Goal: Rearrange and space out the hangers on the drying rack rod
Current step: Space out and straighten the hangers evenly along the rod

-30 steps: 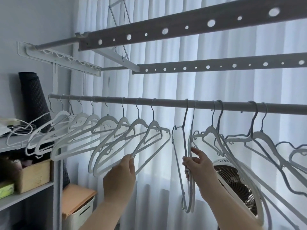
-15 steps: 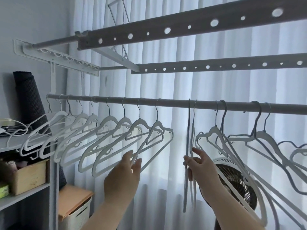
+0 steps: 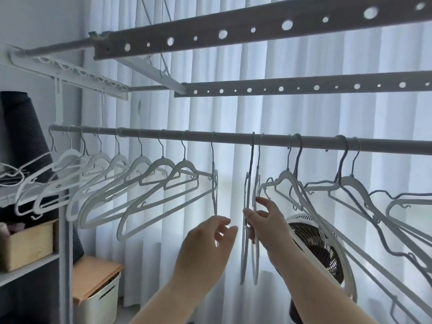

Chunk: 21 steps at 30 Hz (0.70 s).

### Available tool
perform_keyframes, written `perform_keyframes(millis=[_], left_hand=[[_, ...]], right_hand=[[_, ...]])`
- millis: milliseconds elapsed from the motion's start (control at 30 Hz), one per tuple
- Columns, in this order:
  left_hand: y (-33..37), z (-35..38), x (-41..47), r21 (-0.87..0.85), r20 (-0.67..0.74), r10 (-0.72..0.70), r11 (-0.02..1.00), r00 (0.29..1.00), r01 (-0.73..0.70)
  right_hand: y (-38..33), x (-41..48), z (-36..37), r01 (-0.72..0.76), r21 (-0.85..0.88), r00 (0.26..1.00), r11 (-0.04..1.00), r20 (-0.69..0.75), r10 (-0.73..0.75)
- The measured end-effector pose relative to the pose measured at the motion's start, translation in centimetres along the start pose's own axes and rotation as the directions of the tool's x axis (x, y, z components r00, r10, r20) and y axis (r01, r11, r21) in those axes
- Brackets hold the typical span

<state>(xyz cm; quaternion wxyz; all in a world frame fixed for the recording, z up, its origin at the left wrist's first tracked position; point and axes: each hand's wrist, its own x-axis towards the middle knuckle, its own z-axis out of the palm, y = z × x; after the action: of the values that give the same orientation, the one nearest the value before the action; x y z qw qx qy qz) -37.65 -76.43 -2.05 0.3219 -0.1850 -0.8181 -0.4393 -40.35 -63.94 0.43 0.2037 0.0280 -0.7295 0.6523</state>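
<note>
Reaching up from below the drying rack rod (image 3: 233,139), a person works on the hangers hooked over it, in front of a pale pleated curtain (image 3: 280,113). The right hand (image 3: 268,225), beneath the middle of the rod, grips a pair of hangers (image 3: 243,258) turned edge-on to the camera, with its thumb and curled fingers closed round their frames. Just to the left, also under the rod's middle, the left hand (image 3: 205,239) is raised with its fingers loosely curved at the lower end of a single hanger (image 3: 214,183), likewise hanging edge-on; whether those fingers actually pinch it cannot be told. Along the rod's left stretch hangs a row of white hangers (image 3: 161,162), evenly spaced and slanting the same way. On the rod's right stretch a cluster of grey hangers (image 3: 355,183) sits bunched in twos, their frames overlapping. Above the rod run two perforated bars (image 3: 233,31) of the rack. Below the rod's right half stands a round fan (image 3: 313,244), partly hidden by the right forearm. Below the rod's left end are a shelf unit (image 3: 28,260) holding a tan box (image 3: 28,244), and a white basket (image 3: 100,302) on the floor.
</note>
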Motion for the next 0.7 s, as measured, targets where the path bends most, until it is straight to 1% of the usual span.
perform_keyframes(millis=[100,167,200,267,367,500,633,700], left_hand=[[0.5,0.6,-0.4,0.035,0.125,-0.106,0.994,0.986,0.102],[0.6,1.1,-0.5,-0.033,0.173,-0.171,0.983,0.970,0.180],[0.5,1.4,-0.5,-0.088,0.184,-0.204,0.971,0.962,0.223],[0.2,1.7,-0.4,-0.128,0.189,-0.250,0.953,0.950,0.276],[0.0,1.7,-0.6,-0.154,0.175,-0.256,0.947,0.951,0.283],[0.3,1.7,-0.9,-0.020,0.103,-0.205,0.978,0.973,0.208],[0.5,1.9,-1.0,0.073,0.026,-0.219,0.973,0.975,0.217],[0.6,1.9,-0.9,0.124,-0.005,-0.202,0.972,0.979,0.201]], right_hand=[[0.0,-0.1,0.0,-0.006,0.005,1.000,1.000,0.012,0.006],[0.0,-0.1,-0.1,0.001,0.009,1.000,1.000,0.015,-0.001],[0.0,-0.1,-0.1,0.006,0.010,1.000,1.000,0.015,-0.006],[0.1,0.0,-0.3,0.011,0.022,1.000,1.000,0.012,-0.011],[0.4,0.1,-0.9,0.009,0.039,1.000,0.999,-0.004,-0.008],[0.9,0.0,-1.9,0.014,0.054,0.999,0.998,-0.045,-0.011],[1.1,0.1,-3.1,0.010,0.065,0.997,0.998,-0.076,-0.006],[1.1,0.1,-3.7,0.007,0.077,0.996,0.997,-0.087,0.000]])
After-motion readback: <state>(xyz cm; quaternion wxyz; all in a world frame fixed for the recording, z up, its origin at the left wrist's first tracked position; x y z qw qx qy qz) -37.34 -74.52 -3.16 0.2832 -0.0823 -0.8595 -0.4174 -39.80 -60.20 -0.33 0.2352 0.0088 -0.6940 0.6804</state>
